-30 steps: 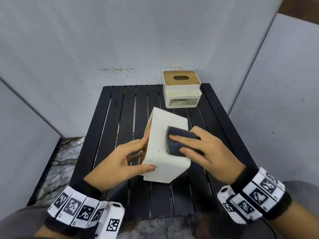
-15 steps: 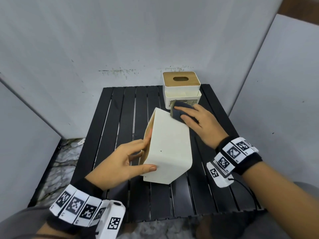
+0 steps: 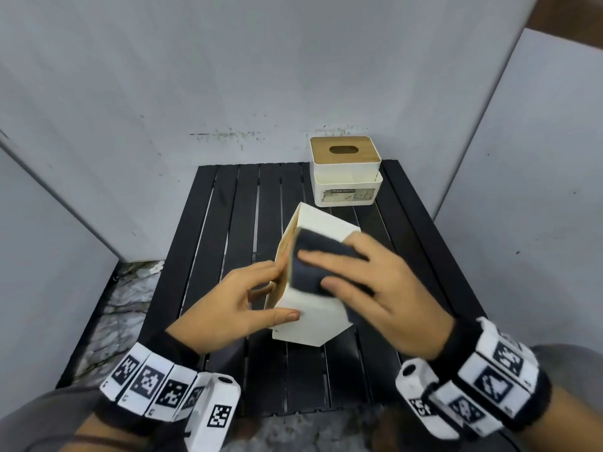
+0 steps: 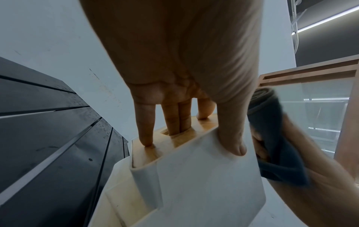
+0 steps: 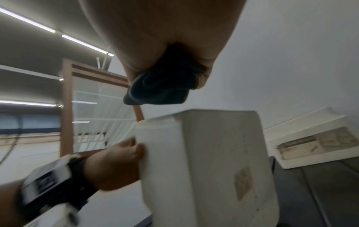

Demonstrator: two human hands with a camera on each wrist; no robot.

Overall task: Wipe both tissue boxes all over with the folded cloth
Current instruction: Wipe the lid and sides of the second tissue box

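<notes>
Two hands share the tipped box (image 3: 313, 308) mid-table (image 3: 212, 223): left hand (image 3: 228, 308) grips its wooden lid edge, right hand (image 3: 375, 288) presses the cloth (image 3: 310, 265) on top. Best keep firm, overlapping strokes; second box (image 3: 346, 181) waits behind.

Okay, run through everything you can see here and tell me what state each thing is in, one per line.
Near tissue box: tipped up off the table, wooden lid facing left.
Left hand: grips the near tissue box, fingers on its lid.
Folded cloth: pressed on the near box's upper face.
Right hand: holds the folded cloth.
Far tissue box: upright, lid on, untouched.
Slatted table: bears both boxes.
</notes>
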